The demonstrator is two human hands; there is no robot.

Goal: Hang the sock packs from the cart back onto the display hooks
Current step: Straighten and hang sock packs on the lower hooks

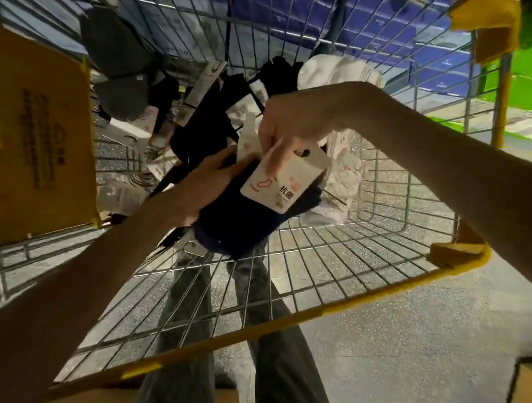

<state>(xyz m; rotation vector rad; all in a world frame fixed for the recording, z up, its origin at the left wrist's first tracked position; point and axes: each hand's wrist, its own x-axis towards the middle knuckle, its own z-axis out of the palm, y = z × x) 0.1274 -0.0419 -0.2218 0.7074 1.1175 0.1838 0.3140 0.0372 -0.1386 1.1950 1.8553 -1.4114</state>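
Both my arms reach down into a wire cart [325,254] with yellow rim. My right hand [288,127] pinches the white card header of a dark navy sock pack [244,231], fingers lying over the card near its hang hole. My left hand [207,186] grips the dark socks of the same pack from the left side. Behind them in the cart lie several more packs: black socks [209,123], white socks [334,70] and grey socks [122,95] with white cards. No display hooks are in view.
A yellow plastic panel [33,129] forms the cart's left side. Blue boxes [387,13] and a green surface [530,85] lie beyond the cart's far wall. Dark trouser legs [268,342] and speckled grey floor show below through the wires.
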